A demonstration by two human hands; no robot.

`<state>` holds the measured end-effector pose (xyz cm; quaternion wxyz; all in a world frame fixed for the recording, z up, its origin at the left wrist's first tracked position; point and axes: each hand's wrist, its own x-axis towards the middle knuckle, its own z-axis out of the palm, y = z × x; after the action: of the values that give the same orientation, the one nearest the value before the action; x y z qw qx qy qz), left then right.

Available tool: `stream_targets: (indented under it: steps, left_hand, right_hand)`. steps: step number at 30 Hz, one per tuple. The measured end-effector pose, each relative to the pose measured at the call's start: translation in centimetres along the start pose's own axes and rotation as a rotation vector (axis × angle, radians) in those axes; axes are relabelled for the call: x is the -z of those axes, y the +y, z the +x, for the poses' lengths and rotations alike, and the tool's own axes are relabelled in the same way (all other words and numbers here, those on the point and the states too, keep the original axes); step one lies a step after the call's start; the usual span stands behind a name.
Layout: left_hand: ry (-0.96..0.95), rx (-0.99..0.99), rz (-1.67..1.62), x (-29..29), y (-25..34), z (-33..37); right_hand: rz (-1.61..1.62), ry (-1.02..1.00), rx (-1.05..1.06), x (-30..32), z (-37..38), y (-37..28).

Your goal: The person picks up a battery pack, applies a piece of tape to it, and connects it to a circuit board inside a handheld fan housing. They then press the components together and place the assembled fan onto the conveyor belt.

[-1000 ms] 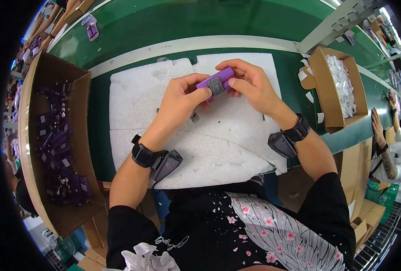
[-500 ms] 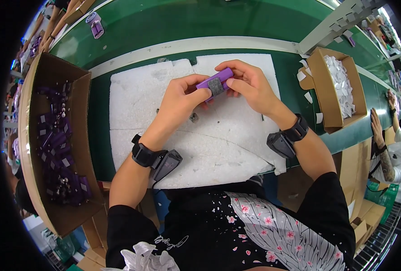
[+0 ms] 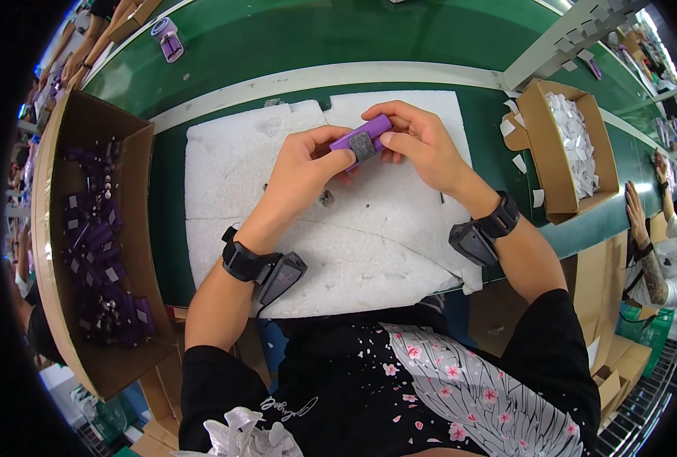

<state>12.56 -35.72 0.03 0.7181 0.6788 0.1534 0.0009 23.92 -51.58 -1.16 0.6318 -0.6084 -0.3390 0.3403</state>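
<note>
My left hand (image 3: pixel 302 164) and my right hand (image 3: pixel 427 146) hold a purple oblong piece (image 3: pixel 380 125) between them, tilted with its right end farther away. A dark grey fuzzy pad (image 3: pixel 362 146) lies across its middle. My left thumb presses the near left end, and my left fingers curl behind it. The right thumb and fingers pinch the other end. The piece is held above a white foam board (image 3: pixel 361 259). What the fingers cover on its underside is hidden.
At left stands a cardboard box (image 3: pixel 137 228) of purple pieces with shiny round parts. A smaller carton (image 3: pixel 552 164) of white slips is at right, with loose slips beside it. A purple item (image 3: pixel 171 47) lies on the green surface beyond the white rail (image 3: pixel 308 77). Another person's hand (image 3: pixel 636 213) rests far right.
Both hands keep their grip on the purple piece, which has barely shifted. Beyond the rail, the purple item has moved slightly to the right.
</note>
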Motion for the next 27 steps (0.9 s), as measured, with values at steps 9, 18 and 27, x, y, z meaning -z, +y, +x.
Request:
stream_targets:
  steps: [9,18,27]
  left_hand:
    - [-0.006,0.013,-0.006,0.08,0.04,-0.09]
    - [-0.014,0.009,-0.018,0.06,0.15,-0.03]
    - [-0.004,0.011,-0.026,0.15,0.19,-0.05]
  right_hand:
    - [0.006,0.011,0.006,-0.17,-0.09,-0.14]
    - [-0.022,0.023,0.035,-0.21,-0.14,-0.23]
    - [-0.019,0.008,0.02,0.03,-0.08,-0.32]
